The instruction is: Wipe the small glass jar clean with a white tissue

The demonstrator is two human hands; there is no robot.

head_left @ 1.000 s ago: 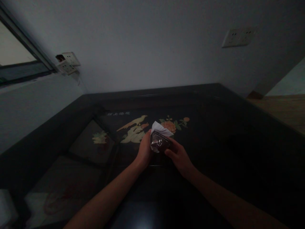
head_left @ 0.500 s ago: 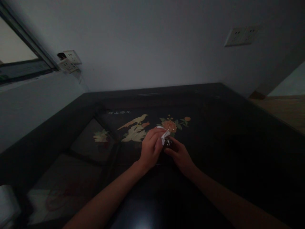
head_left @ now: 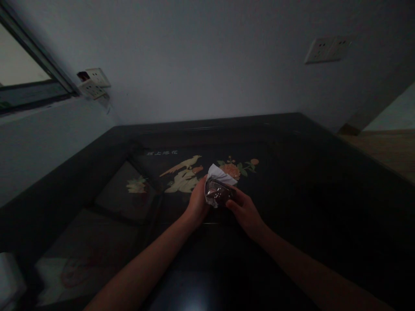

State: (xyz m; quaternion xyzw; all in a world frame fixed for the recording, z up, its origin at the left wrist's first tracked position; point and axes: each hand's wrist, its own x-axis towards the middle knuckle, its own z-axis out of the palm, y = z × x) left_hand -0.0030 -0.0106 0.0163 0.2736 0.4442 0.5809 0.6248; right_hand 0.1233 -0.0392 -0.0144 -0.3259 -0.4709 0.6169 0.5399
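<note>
White tissue and dark shiny object held between left hand and right hand

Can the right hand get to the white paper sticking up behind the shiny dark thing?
Probably yes. The right hand already holds the shiny dark thing, and the white paper sticks up just beyond its fingers with nothing between.

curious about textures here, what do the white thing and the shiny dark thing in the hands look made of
White piece: likely tissue or thin paper, matte, with creased folds. Dark object: seemingly glossy glass or plastic, judging by its bright glints; too dim to settle which.
</note>
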